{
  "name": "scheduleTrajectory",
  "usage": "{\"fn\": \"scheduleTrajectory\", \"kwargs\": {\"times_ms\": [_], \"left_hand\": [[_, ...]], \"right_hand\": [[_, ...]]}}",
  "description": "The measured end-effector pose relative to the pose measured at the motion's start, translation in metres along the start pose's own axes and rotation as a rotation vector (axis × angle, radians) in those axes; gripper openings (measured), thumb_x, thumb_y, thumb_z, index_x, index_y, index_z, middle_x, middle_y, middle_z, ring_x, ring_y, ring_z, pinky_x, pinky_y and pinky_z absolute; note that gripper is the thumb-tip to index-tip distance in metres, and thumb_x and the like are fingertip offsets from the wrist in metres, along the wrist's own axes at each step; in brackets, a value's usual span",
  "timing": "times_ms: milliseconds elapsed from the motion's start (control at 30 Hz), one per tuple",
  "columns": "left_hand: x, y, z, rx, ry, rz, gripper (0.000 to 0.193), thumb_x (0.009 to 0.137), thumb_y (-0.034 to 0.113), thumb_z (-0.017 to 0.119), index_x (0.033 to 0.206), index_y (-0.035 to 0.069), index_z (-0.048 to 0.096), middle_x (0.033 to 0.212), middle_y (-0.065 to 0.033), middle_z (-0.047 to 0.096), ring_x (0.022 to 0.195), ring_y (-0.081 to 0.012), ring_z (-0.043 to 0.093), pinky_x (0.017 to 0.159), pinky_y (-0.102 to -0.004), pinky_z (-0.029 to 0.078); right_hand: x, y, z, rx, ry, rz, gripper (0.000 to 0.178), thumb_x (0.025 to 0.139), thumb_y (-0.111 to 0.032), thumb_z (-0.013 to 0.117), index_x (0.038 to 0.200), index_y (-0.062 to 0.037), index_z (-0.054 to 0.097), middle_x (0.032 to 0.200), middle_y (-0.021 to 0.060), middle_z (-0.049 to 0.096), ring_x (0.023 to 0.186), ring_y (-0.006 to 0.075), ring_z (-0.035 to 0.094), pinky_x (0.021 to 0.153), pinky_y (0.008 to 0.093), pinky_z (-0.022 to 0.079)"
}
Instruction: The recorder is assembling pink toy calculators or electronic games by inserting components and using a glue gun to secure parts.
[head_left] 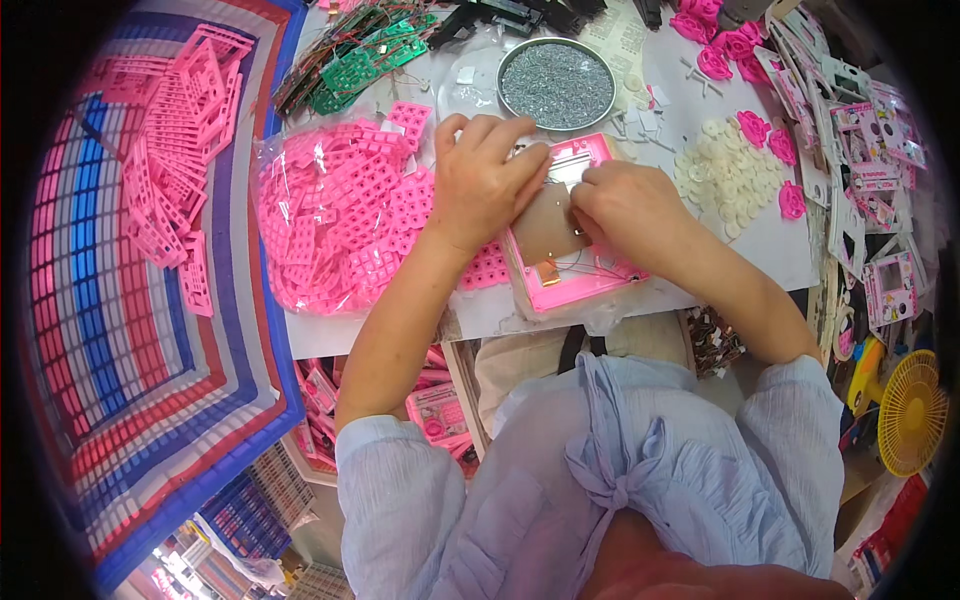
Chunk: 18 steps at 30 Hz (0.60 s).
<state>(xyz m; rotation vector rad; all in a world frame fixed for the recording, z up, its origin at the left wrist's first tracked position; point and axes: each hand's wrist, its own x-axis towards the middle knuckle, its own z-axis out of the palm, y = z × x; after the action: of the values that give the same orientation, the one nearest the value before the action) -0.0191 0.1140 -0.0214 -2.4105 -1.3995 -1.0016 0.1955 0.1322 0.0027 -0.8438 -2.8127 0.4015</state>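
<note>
On the table before me lies a shallow pink plastic casing [567,296] with a brown circuit board [543,222] inside it. Thin wires [590,264] run across the casing's near end. My left hand [490,180] is over the casing's left edge, its fingers bent and drawn together above the board; whatever they pinch is hidden. From the right, my right hand [628,212] comes down on the board with closed fingertips, and anything in them is too small to make out. Just beyond the casing stands a round tin [557,84] full of small grey metal screws.
Left of the casing lies a clear bag of pink keypad pieces [325,225]. Green circuit boards [375,62] with wires are behind it. White round pieces [733,172] and pink rose-shaped parts [715,60] lie at right. A striped, lined crate [225,330] stands left, a yellow fan [912,412] right.
</note>
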Motion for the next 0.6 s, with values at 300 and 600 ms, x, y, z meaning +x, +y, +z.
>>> {"fn": "scheduleTrajectory", "kwargs": {"times_ms": [300, 600], "left_hand": [[0.002, 0.029, -0.005, -0.074, -0.35, -0.119, 0.005, 0.086, 0.016, 0.068, 0.089, 0.013, 0.068, 0.089, -0.0029, 0.065, 0.091, -0.0231, 0.062, 0.09, -0.0473, 0.035], [0.035, 0.023, 0.001, 0.06, -0.628, 0.171, 0.009, 0.08, 0.02, 0.066, 0.084, 0.013, 0.071, 0.089, -0.0037, 0.064, 0.092, -0.0232, 0.063, 0.09, -0.0469, 0.039]], "right_hand": [[-0.026, -0.009, 0.011, 0.146, 0.213, 0.112, 0.012, 0.087, -0.017, 0.064, 0.085, -0.0066, 0.058, 0.076, 0.0095, 0.063, 0.074, 0.0302, 0.065, 0.061, 0.0438, 0.052], [-0.026, -0.009, 0.013, 0.198, 0.181, 0.159, 0.012, 0.084, -0.011, 0.068, 0.093, -0.0054, 0.064, 0.08, 0.0115, 0.063, 0.073, 0.0319, 0.064, 0.063, 0.0434, 0.051]]}}
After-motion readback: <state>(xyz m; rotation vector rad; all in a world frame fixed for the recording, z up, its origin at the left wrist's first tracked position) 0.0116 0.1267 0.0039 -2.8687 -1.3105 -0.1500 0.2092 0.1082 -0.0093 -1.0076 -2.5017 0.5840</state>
